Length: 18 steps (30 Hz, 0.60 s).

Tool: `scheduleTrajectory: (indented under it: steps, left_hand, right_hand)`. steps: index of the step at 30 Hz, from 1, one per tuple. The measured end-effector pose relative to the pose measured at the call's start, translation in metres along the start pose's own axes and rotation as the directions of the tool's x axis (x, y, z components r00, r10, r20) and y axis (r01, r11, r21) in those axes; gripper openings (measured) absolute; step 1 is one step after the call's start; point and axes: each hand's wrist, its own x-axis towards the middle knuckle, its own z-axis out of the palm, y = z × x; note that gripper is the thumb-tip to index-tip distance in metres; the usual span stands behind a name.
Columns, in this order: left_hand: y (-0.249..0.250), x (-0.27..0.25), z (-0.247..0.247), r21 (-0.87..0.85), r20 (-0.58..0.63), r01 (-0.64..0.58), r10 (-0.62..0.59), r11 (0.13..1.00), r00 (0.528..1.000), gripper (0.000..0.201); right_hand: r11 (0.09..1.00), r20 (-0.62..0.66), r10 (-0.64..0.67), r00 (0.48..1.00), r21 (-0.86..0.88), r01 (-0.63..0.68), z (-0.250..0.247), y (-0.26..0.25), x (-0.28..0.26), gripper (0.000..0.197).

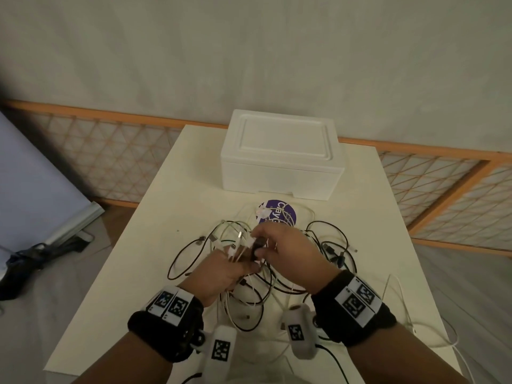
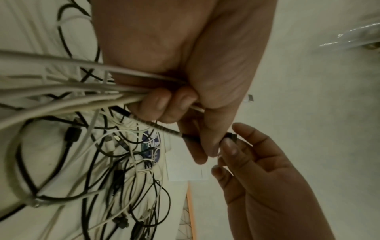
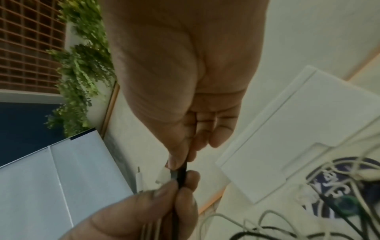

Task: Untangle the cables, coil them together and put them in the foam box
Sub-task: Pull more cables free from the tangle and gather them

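A tangle of black and white cables (image 1: pixel 249 275) lies on the cream table (image 1: pixel 144 273). My left hand (image 1: pixel 238 259) grips a bundle of white cable ends (image 2: pixel 86 92), their plugs sticking up past its fingers. My right hand (image 1: pixel 259 249) pinches the plug of a black cable (image 1: pixel 256 246) right beside the left fingers. In the right wrist view, the right hand (image 3: pixel 180 162) and the left hand (image 3: pixel 176 186) both hold that black cable (image 3: pixel 182 174). The white foam box (image 1: pixel 282 153) stands behind, lid closed.
A round purple sticker (image 1: pixel 285 210) sits under cable loops in front of the box. Loose white cable (image 1: pixel 399 297) trails toward the table's right edge. An orange lattice screen (image 1: pixel 110 153) stands behind the table, and a light board (image 1: pixel 36 184) leans at the left.
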Motion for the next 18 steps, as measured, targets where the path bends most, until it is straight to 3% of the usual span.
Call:
scheduleTrajectory:
  steps: [5,8,11,14,18]
  left_hand:
    - [0.014,-0.003,0.002,0.265,0.07,-0.103,0.087,0.959,0.994,0.021]
    - [0.018,-0.003,0.003,0.152,0.008,-0.157,0.157,0.976,0.987,0.026]
    - [0.025,-0.006,0.002,-0.045,-0.046,-0.182,0.18,0.982,0.983,0.024]
    - [0.034,-0.01,0.003,-0.069,-0.058,-0.252,0.248,0.965,0.967,0.033]
    - [0.041,-0.013,-0.003,-0.127,-0.102,-0.307,0.295,0.943,0.95,0.029]
  right_hand:
    - [0.956,-0.24,0.008,0.971,0.286,0.063,-0.004,-0.006,0.002,0.025]
    - [0.934,-0.289,0.047,0.956,0.351,0.061,0.002,0.0,0.004,0.028]
    - [0.929,-0.079,-0.001,0.997,0.369,0.03,0.016,0.002,0.0,0.034]
    - [0.956,0.178,-0.105,0.979,0.29,0.049,0.036,0.0,-0.005,0.026]
    - [0.979,0.267,-0.163,0.95,0.164,0.122,0.039,-0.008,-0.004,0.014]
